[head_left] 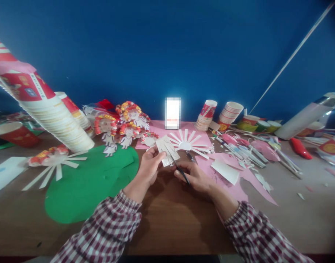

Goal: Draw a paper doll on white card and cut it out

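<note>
Nearest the camera, two checked sleeves (101, 228) reach in over the front edge of the bench (170, 233). The left hand (150, 165) pinches a pale card (165, 148) between thumb and fingers; the right hand (196, 177) grips a slim dark tool (186, 178), its tip at the card. Whether it is a pen or a blade I cannot tell.

Working well here would likely mean pinching the card close to the tip so it cannot flex, and turning the card rather than twisting the right wrist.

The card, held up over the middle of the bench, is small, roughly rectangular and tilted, with thin dark lines on its face.

Just beyond it a fan of white strips (186, 145) lies on pink paper (151, 128). Green paper (74, 197) spreads toward the left edge, below cut-out figures (126, 140); stacked cups (205, 117) stand near the back edge.
</note>
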Motion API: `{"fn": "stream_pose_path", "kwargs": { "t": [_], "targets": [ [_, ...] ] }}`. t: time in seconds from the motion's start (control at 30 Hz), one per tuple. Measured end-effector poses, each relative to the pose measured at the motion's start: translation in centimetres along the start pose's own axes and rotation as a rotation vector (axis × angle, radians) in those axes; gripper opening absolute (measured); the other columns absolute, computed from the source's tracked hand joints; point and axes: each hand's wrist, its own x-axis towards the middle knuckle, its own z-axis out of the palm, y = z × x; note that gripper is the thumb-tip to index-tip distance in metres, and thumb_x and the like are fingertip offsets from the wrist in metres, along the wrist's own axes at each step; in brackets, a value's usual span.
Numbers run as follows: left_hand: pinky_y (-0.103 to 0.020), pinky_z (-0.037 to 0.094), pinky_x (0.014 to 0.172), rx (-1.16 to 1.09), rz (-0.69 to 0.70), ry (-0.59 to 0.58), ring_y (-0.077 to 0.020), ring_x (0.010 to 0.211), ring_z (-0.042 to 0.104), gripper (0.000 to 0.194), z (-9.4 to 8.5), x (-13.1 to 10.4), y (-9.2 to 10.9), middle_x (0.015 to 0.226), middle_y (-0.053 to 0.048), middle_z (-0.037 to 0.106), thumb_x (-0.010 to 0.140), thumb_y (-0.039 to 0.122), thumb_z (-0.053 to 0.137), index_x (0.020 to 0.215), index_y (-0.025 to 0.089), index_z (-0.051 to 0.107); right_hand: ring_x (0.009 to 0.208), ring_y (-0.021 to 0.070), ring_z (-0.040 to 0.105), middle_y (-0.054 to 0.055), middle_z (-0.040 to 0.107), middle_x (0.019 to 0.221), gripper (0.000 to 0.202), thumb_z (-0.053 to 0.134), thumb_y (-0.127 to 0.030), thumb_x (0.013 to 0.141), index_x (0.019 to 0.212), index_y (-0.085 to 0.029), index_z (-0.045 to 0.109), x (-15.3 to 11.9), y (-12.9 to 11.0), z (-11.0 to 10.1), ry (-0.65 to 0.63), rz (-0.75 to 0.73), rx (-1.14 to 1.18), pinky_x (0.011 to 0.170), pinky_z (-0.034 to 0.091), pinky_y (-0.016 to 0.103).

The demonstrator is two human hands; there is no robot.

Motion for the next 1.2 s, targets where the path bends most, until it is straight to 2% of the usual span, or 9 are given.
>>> {"fn": "stream_pose_path", "kwargs": {
  "t": [0.5, 0.83, 1.2],
  "targets": [
    [-0.028, 0.048, 0.065, -0.004, -0.019, -0.016, -0.0168, 0.068, 0.065, 0.038, 0.01, -0.09, 0.17, 0.077, -0.004, 0.07, 0.059, 0.025, 0.077, 0.091, 0.013, 0.061, 0.056, 0.0106, 0.043, -0.003, 0.049, 0.062, 0.037, 0.059, -0.052, 0.082, 0.091, -0.017, 0.062, 0.27, 0.52, 0.19, 0.024, -0.001, -0.016, 0.05, 0.034, 0.022],
    [-0.027, 0.049, 0.068, -0.032, -0.058, -0.031, -0.0164, 0.07, 0.065, 0.037, 0.0, -0.23, 0.32, 0.078, -0.005, 0.071, 0.059, 0.023, 0.076, 0.092, 0.012, 0.062, 0.058, 0.0105, 0.042, -0.002, 0.05, 0.066, 0.035, 0.06, -0.051, 0.081, 0.089, -0.017, 0.062, 0.11, -0.13, 0.21, 0.018, 0.003, -0.006, 0.051, 0.033, 0.022],
    [-0.025, 0.046, 0.062, -0.027, -0.088, -0.011, -0.0147, 0.064, 0.064, 0.027, -0.05, -0.18, 0.31, 0.069, -0.002, 0.069, 0.058, 0.023, 0.076, 0.079, 0.014, 0.062, 0.06, 0.0113, 0.043, -0.001, 0.051, 0.069, 0.032, 0.061, -0.05, 0.08, 0.086, -0.019, 0.062, 0.26, 0.3, 0.27, 0.024, -0.016, 0.004, 0.052, 0.033, 0.022]
  ]
}}
